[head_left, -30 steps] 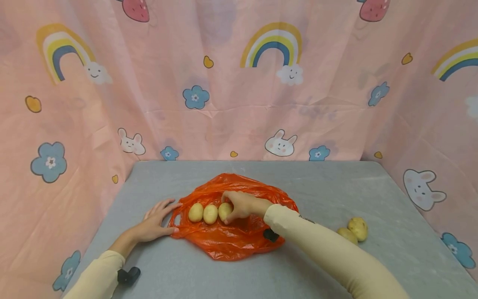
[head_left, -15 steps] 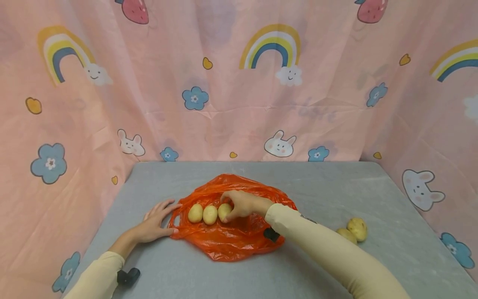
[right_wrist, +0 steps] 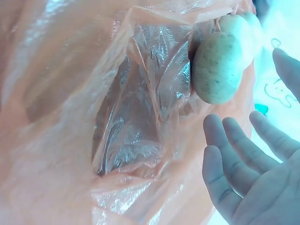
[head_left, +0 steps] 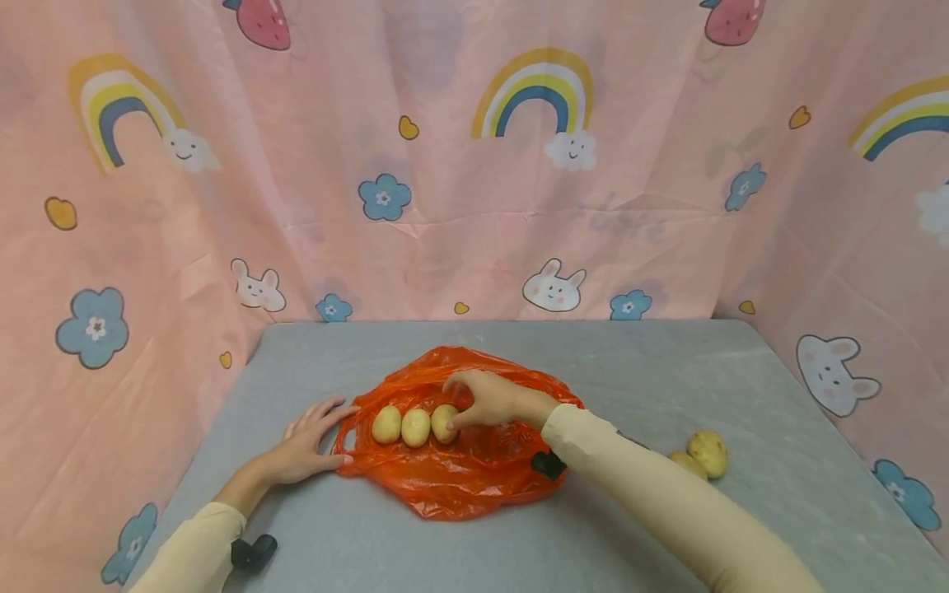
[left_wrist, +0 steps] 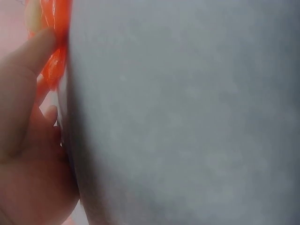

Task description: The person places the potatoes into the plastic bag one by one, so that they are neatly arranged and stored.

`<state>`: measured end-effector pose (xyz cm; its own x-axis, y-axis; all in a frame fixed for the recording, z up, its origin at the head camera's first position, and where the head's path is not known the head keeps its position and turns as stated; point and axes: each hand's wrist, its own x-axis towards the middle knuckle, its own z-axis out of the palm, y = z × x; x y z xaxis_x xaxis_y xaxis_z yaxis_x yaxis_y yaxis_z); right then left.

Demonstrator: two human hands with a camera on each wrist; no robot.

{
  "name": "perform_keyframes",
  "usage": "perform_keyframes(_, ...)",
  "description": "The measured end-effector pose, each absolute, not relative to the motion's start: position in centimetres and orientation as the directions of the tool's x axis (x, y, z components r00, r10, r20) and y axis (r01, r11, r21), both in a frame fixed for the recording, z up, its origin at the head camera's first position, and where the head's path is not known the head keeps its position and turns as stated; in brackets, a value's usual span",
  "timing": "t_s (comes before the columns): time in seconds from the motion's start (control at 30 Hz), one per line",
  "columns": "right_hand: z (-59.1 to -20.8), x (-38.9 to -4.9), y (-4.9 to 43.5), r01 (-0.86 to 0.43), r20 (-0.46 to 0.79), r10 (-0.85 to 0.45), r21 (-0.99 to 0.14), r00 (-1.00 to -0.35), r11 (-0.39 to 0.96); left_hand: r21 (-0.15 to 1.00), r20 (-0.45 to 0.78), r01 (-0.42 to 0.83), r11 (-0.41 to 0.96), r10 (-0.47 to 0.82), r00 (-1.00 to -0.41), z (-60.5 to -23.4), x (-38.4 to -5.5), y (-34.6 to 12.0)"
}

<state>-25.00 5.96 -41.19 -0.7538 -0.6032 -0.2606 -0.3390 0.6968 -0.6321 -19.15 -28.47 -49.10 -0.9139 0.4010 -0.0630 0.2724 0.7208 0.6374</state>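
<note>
An orange plastic bag (head_left: 460, 490) lies spread on the grey table. On it sit three potatoes in a row: the left potato (head_left: 386, 425), the middle potato (head_left: 416, 428) and the right potato (head_left: 444, 423). My right hand (head_left: 493, 400) hovers over the right potato, and the right wrist view has its fingers (right_wrist: 236, 176) spread, apart from the nearest potato (right_wrist: 218, 68). With thumb and fingertips, my left hand (head_left: 300, 449) touches the bag's left end beside the handle. In the left wrist view the thumb (left_wrist: 35, 51) lies against the orange plastic.
Two more potatoes rest together on the table at the right, a rounder potato (head_left: 708, 454) and another potato (head_left: 688, 464) partly hidden by the right sleeve (head_left: 660, 486). A pink printed curtain (head_left: 474, 206) closes off the back and both sides of the grey table (head_left: 341, 543).
My right hand has let go of the right potato, its fingers spreading and lifting slightly away to the right. The left hand and the row of potatoes stay put.
</note>
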Motion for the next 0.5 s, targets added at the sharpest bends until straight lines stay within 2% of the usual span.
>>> perform_keyframes(0.5, -40.5, -23.6, 9.4, -0.351, -0.173, -0.627, -0.702, -0.759, 0.619, 0.644, -0.063, 0.270, 0.716, 0.402, -0.914, -49.2, -19.1, -28.5)
